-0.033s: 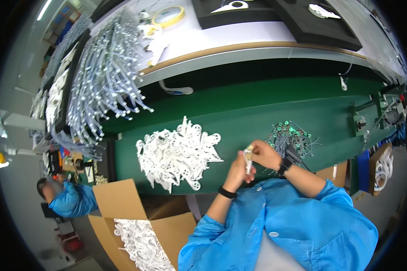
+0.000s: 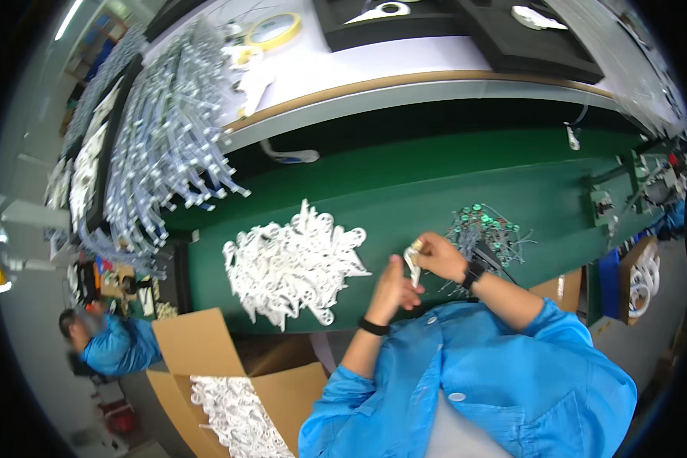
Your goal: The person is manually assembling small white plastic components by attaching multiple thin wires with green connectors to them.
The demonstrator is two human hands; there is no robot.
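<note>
A small white plastic part (image 2: 413, 269) with a rounded, yellowish top end is held upright over the green bench. The thumb and fingers of my right hand (image 2: 444, 258) pinch it near its top. Close on its left is my left hand (image 2: 392, 293), thumb raised and fingers stretched apart beside the lower end; whether they touch it I cannot make out. Left of my hands lies a large heap of white plastic parts (image 2: 294, 267). A tangle of thin grey wires with green round pieces (image 2: 485, 229) lies just beyond my right hand.
An open cardboard box (image 2: 198, 340) of white parts stands at the lower left. Bundled clear tubes (image 2: 168, 145) hang over the shelf at left. The raised shelf (image 2: 404, 57) carries tape and black foam blocks. A small fixture (image 2: 603, 202) stands right. Another person (image 2: 118, 343) sits far left.
My left hand has shifted slightly left and its fingers have opened away from the white part. My right hand keeps hold of it. The whole view has shifted slightly.
</note>
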